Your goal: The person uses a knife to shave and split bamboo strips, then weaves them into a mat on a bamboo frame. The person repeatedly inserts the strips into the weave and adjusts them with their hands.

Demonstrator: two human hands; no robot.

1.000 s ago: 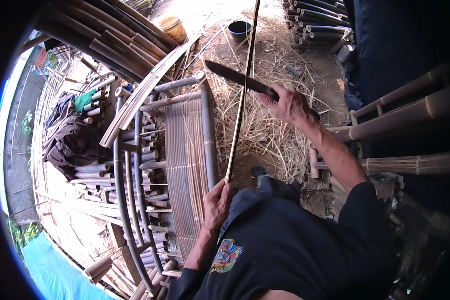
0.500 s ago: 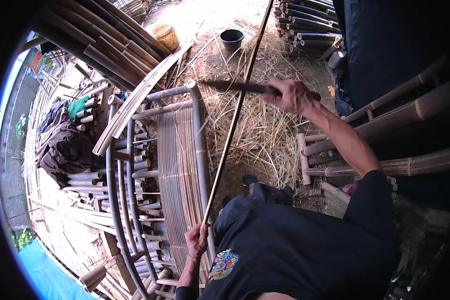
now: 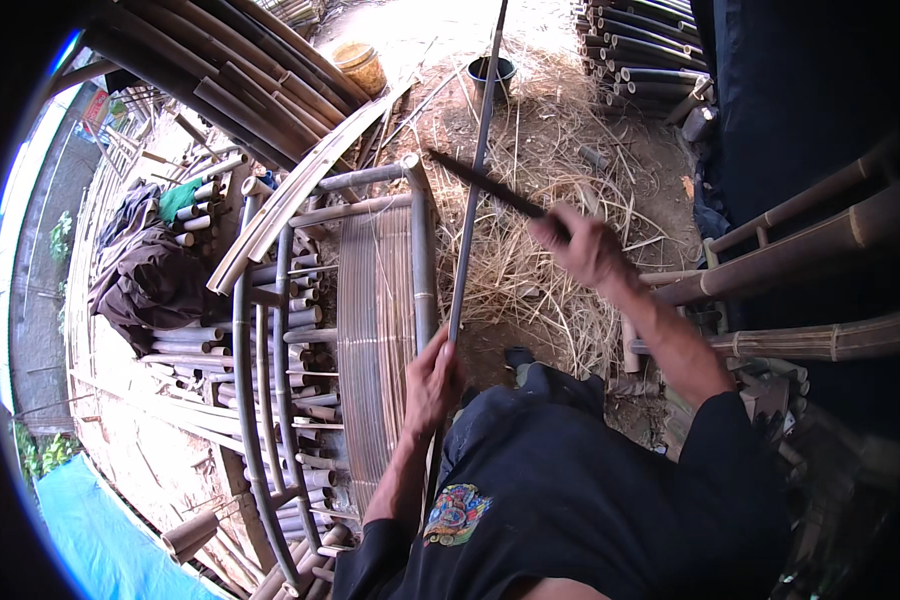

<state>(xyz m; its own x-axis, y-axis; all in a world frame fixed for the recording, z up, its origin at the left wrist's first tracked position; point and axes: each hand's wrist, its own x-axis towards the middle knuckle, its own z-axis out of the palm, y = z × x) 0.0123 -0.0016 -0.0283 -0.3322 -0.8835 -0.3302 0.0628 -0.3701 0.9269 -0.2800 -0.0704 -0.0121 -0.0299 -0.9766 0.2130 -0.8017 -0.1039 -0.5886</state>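
Observation:
My left hand [image 3: 432, 385] grips a long thin bamboo strip [image 3: 473, 170] near its lower end; the strip runs up and away past the top of the view. My right hand [image 3: 582, 243] holds a dark long-bladed knife [image 3: 482, 185] by the handle, its blade pointing left and touching or crossing the strip about midway up. Just left of the strip stands a curved bamboo chair frame [image 3: 370, 300] with a seat of fine slats.
Dry shavings and straw [image 3: 540, 200] cover the ground ahead. Bamboo poles are stacked at top left [image 3: 220, 70] and top right [image 3: 640, 60]. A dark bucket [image 3: 493, 72], an orange pot [image 3: 360, 65], dark cloth [image 3: 150, 280] and bamboo furniture at right [image 3: 810, 240] surround me.
My right hand with the knife dropped lower along the strip, blade now angled up-left. My left hand slid down the strip and then back up it.

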